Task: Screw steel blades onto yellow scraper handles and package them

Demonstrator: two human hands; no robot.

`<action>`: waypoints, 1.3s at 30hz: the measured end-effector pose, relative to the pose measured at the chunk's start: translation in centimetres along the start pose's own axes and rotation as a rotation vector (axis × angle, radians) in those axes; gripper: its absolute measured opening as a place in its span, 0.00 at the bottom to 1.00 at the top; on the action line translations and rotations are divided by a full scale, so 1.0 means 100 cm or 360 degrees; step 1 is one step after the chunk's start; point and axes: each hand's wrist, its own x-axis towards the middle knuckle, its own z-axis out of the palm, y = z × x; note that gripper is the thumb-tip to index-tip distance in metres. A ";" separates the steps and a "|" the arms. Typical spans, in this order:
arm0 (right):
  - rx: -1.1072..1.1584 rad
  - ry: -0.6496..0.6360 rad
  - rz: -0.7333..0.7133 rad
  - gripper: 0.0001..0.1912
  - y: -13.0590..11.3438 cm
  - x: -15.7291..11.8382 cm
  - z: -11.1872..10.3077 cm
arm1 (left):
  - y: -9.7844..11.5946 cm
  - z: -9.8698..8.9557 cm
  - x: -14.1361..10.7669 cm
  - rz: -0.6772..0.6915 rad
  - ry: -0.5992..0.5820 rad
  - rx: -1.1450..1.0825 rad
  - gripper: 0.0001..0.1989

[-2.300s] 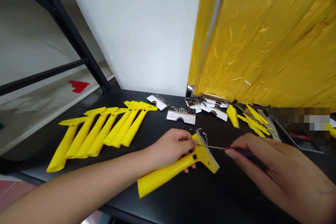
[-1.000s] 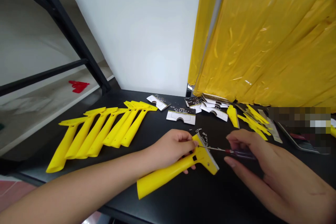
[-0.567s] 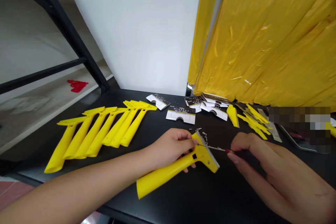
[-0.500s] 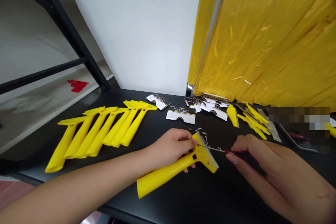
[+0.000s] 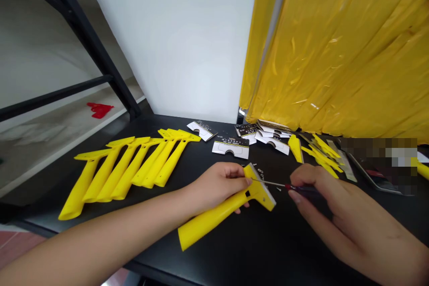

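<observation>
My left hand (image 5: 223, 187) is closed around the neck of a yellow scraper (image 5: 211, 222), whose handle slants toward me. A metal blade edge lines the far side of its wide head. In my right hand (image 5: 338, 205) is a screwdriver (image 5: 291, 187) with a dark red handle, the fingers closed on it. Its thin shaft reaches left to the scraper head, its tip beside my left thumb; whether it sits in a screw is hidden. Small screws and nuts (image 5: 260, 171) lie on the black table just behind the head.
A row of yellow scraper handles (image 5: 124, 170) lies at left on the black table (image 5: 268, 250). Printed cards (image 5: 230, 148) lie at the back. Yellow plastic pieces (image 5: 323, 155) and a dark device (image 5: 378, 178), partly blurred out, are at right. A black metal frame (image 5: 83, 40) rises at left.
The scraper's head has tilted and shifted slightly up and left with my left hand. The screwdriver has moved a little left and up, its tip still at the head.
</observation>
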 end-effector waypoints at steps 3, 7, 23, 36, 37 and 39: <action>-0.0022 0.0012 -0.0053 0.07 0.004 0.003 0.000 | 0.006 -0.004 -0.003 0.0155 0.0054 0.0073 0.11; -0.0172 0.0184 -0.0097 0.09 0.014 0.003 0.001 | 0.013 -0.007 -0.006 0.0300 0.0140 0.0163 0.12; 0.1393 -0.0119 0.0843 0.24 -0.003 0.011 0.017 | 0.009 -0.001 -0.017 0.0929 0.0512 0.0774 0.05; 0.2345 -0.0168 0.1164 0.17 -0.007 0.011 0.029 | 0.011 -0.003 -0.018 0.1133 0.0636 0.1002 0.05; 0.2323 -0.0175 0.1145 0.18 -0.008 0.012 0.029 | 0.012 -0.005 -0.016 0.1120 0.0644 0.0976 0.05; 0.2208 -0.0159 0.1095 0.18 -0.008 0.013 0.029 | 0.016 -0.010 -0.013 0.1051 0.0660 0.0837 0.04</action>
